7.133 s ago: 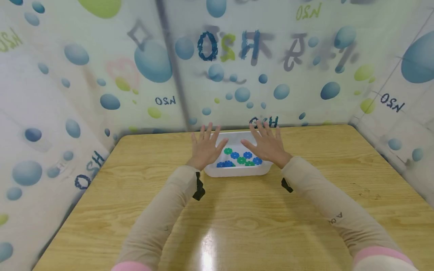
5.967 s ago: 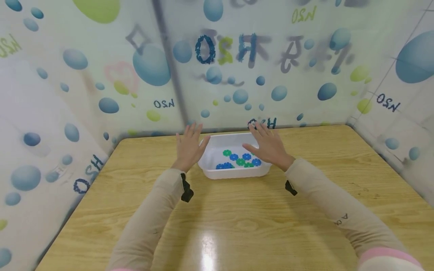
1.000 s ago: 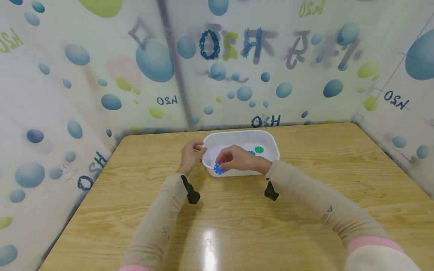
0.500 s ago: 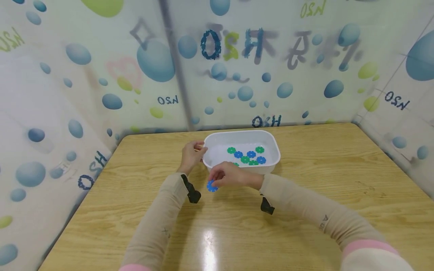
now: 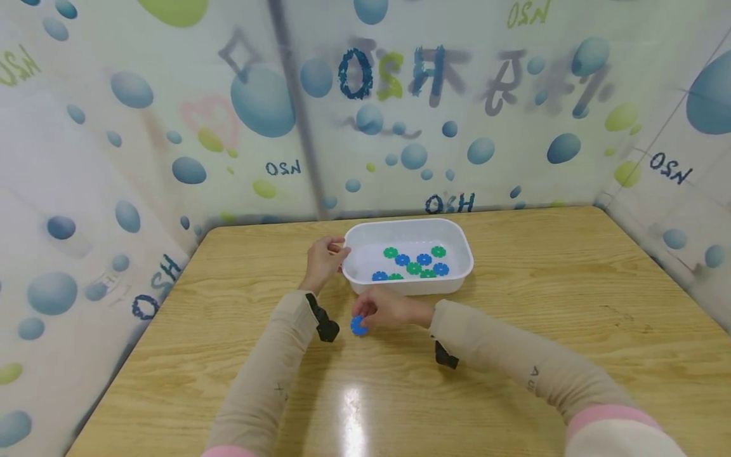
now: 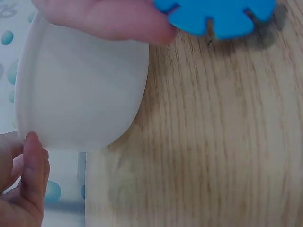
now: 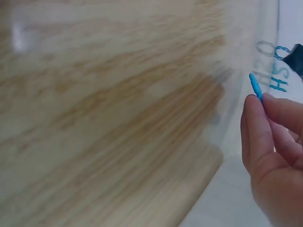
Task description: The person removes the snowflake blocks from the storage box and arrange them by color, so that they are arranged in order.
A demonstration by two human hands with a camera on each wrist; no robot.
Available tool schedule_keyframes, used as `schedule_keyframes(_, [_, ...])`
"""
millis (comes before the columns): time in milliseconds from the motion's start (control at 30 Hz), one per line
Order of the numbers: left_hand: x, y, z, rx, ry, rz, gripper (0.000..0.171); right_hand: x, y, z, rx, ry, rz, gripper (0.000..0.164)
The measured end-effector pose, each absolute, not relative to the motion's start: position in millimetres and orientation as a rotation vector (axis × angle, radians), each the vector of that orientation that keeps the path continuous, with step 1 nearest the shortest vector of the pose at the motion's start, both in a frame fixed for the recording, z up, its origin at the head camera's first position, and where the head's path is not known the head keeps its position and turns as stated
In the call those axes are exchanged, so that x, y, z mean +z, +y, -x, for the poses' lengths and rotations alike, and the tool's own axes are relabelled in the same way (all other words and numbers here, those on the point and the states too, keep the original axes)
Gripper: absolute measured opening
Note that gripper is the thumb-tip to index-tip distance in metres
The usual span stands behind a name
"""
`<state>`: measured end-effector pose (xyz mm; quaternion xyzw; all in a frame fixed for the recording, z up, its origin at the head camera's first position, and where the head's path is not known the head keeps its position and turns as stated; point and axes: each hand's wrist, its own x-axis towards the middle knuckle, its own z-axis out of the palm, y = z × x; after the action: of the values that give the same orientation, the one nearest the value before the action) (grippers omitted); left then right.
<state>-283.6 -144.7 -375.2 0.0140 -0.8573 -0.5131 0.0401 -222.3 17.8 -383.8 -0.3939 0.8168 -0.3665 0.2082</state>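
At the left end of a white plastic tub (image 5: 411, 288), my left hand (image 5: 322, 263) grips the rim between thumb and fingers. The left wrist view has its fingertips on the tub's edge (image 6: 20, 94). In front of the tub, my right hand (image 5: 388, 308) pinches a blue snowflake disc (image 5: 358, 326), a flat round piece with notches around it. Seen edge-on in the right wrist view, the disc (image 7: 255, 86) sticks out between thumb and fingertips. Several green and blue snowflake discs (image 5: 414, 268) lie inside the tub, some partly hidden by its front wall.
The tub stands near the back of a wooden table (image 5: 228, 343), close to the patterned wall covering (image 5: 502, 184). More of that covering rises at the left and right sides. Black straps with small devices (image 5: 327, 327) sit on both wrists.
My right hand has brought the blue disc out of the tub, over its front wall and toward me. My left hand, earlier spread open over the tub's side, now stays gripping its left rim.
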Motion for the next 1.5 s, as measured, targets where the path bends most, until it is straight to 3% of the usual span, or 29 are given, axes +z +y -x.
schedule_keyframes(1500, [-375.6, -144.8, 282.6, -1.624, -2.627, -0.077, 0.032, -394.5, 9.5, 228.8, -0.857, 2.425, 1.050, 0.008])
